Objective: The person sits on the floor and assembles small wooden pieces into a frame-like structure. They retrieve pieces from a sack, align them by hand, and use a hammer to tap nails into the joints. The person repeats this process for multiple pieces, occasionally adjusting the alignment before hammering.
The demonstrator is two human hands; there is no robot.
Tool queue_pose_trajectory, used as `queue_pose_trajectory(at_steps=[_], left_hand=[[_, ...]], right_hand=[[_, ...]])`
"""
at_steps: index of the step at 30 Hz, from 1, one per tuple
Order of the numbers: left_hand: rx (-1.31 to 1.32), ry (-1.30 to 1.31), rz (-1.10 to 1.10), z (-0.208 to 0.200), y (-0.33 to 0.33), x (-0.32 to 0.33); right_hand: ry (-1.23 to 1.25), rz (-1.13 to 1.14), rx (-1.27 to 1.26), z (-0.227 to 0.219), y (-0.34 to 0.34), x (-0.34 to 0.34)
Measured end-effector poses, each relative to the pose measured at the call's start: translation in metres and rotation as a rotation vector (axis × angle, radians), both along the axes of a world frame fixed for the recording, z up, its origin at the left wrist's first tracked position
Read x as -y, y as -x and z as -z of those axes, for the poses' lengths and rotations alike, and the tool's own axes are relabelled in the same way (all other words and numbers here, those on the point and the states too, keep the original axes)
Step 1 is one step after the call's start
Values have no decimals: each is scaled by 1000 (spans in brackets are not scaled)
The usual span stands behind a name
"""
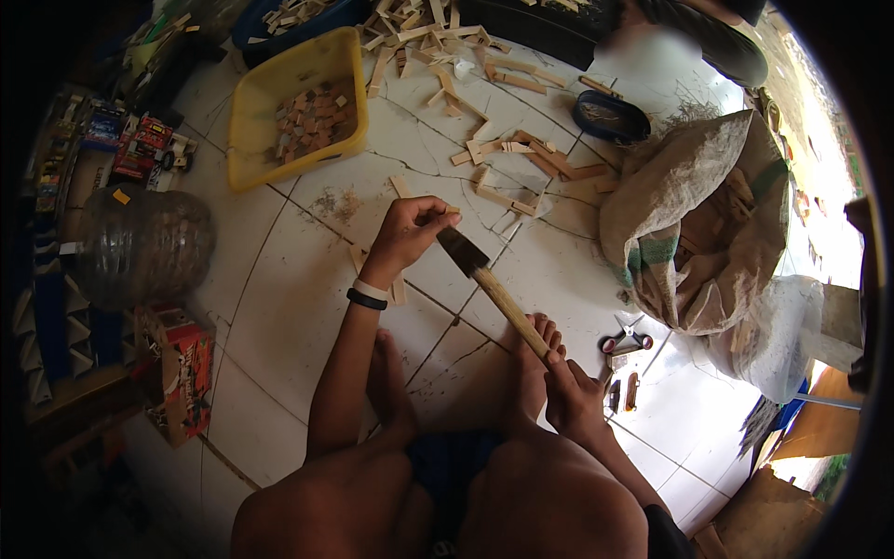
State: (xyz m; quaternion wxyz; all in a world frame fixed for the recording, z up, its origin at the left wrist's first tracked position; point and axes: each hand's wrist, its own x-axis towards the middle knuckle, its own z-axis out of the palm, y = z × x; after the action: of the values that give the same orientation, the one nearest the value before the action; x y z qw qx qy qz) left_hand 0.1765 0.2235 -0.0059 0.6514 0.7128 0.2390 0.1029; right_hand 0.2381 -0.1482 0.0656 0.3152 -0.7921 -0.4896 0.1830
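My right hand point(575, 402) is wrapped round the lower end of a pale wooden handle, part of a hammer-like tool point(503, 303). Its dark metal head point(462, 252) points up and left, close to the fingers of my left hand point(410, 233). Those left fingers are pinched together, and a small pale bit shows at their tips, too small to name. I cannot tell whether they touch the metal head. Thin wooden strips point(399, 289) lie on the tiles beside my left wrist, which wears a white and a black band.
A yellow tub point(244, 154) holds small wooden blocks. Wood pieces point(410, 37) pile at the back, with joined strips point(549, 158) nearer. To the right stand a woven sack point(643, 205) and scissors point(626, 343). A plastic jug point(140, 247) and red box point(186, 377) are left. Another person sits far right.
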Motion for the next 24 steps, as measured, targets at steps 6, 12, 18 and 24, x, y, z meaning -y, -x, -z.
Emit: queue_pose_trajectory(at_steps=[6, 12, 18, 24], left_hand=[[-58, 122, -25, -3, -2, 2], [-70, 99, -5, -7, 0, 2], [-73, 157, -2, -4, -3, -1], [-41, 174, -10, -2, 1, 1]], right_hand=[[195, -2, 21, 4, -1, -4], [-37, 20, 35, -3, 4, -4], [229, 18, 5, 2, 4, -6], [-66, 56, 56, 2, 10, -5]])
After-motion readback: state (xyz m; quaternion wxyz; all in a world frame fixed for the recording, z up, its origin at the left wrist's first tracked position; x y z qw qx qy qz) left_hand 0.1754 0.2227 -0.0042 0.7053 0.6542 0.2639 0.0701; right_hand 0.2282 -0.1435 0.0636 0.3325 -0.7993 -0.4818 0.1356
